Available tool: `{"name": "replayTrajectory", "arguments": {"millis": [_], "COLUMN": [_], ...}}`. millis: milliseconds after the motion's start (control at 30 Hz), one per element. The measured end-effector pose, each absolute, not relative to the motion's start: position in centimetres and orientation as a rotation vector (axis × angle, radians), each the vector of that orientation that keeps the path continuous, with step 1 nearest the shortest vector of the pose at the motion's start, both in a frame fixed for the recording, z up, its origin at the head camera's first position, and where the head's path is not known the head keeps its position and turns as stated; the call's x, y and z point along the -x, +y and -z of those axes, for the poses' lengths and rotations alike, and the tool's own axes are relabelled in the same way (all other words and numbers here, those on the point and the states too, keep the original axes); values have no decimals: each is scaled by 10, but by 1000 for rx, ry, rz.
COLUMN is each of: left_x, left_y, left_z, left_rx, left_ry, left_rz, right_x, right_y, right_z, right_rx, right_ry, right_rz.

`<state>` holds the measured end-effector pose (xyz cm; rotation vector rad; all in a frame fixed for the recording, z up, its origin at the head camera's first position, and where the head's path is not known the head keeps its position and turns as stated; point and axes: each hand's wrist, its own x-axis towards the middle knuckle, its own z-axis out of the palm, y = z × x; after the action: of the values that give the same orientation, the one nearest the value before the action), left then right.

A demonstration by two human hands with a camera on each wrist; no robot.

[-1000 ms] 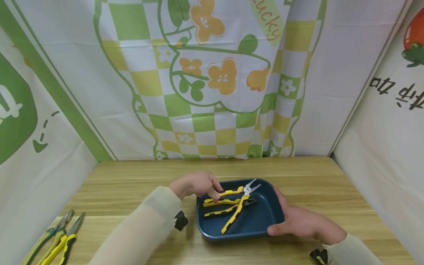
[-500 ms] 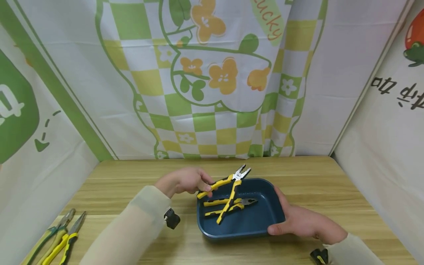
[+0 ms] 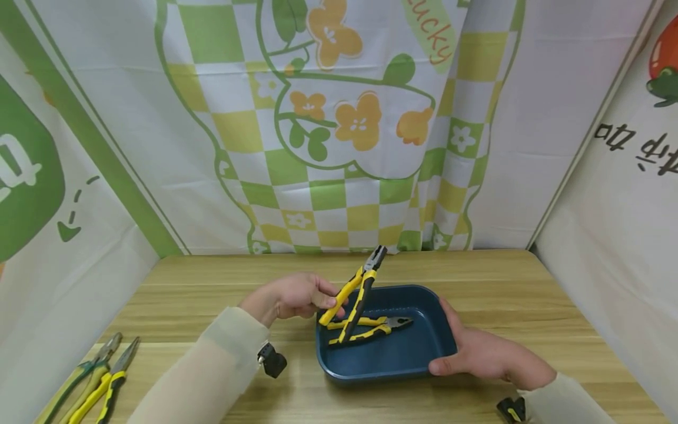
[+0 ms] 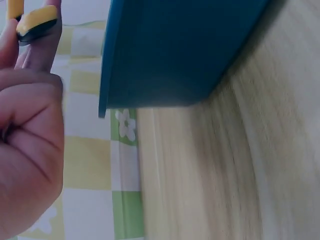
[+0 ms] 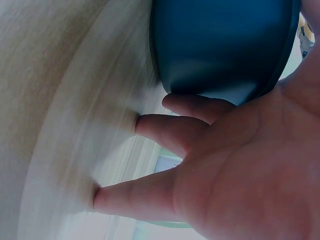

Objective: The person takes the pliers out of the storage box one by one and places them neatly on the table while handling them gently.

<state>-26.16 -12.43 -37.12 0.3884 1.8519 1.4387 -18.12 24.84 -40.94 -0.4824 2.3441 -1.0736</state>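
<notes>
My left hand [image 3: 296, 297] pinches one handle of yellow-and-black pliers [image 3: 354, 290] over the left side of a dark blue box [image 3: 389, 377]. Their jaws point up and away, above the box's back rim, and the handles are spread. In the left wrist view, the handle end [image 4: 37, 22] shows between thumb and fingers. A second pair of pliers [image 3: 378, 330], also yellow and black, lies inside the box. My right hand [image 3: 479, 353] holds the box's right end, thumb at the front corner. In the right wrist view, two fingertips [image 5: 142, 122] of that hand rest on the table.
Two more pliers lie on the table's left side: one with green-and-tan handles [image 3: 79, 377], the other long-nosed with yellow-and-black handles [image 3: 108, 383]. The wooden table [image 3: 238, 265] ends at a patterned curtain [image 3: 339, 194], and cloth walls stand at both sides.
My left hand has lifted the pliers out of the box, up and to the left, and their jaws have tipped upward. The right hand and the box have stayed in place.
</notes>
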Motion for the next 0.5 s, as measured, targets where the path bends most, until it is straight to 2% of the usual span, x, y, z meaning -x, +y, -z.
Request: {"name": "replayTrajectory", "arguments": {"millis": [267,500], "left_x": [252,242], "left_y": [-120,-115], "left_z": [374,378], "left_rx": [-503,-501], "left_ry": [1671,1489], "left_rz": [-1601,-1735], "right_x": [181,181], "right_y": [248,248], "right_z": [409,409], "right_rx": [477,469], "right_ry": [2337,2346], "right_rz": [1066,1060]}}
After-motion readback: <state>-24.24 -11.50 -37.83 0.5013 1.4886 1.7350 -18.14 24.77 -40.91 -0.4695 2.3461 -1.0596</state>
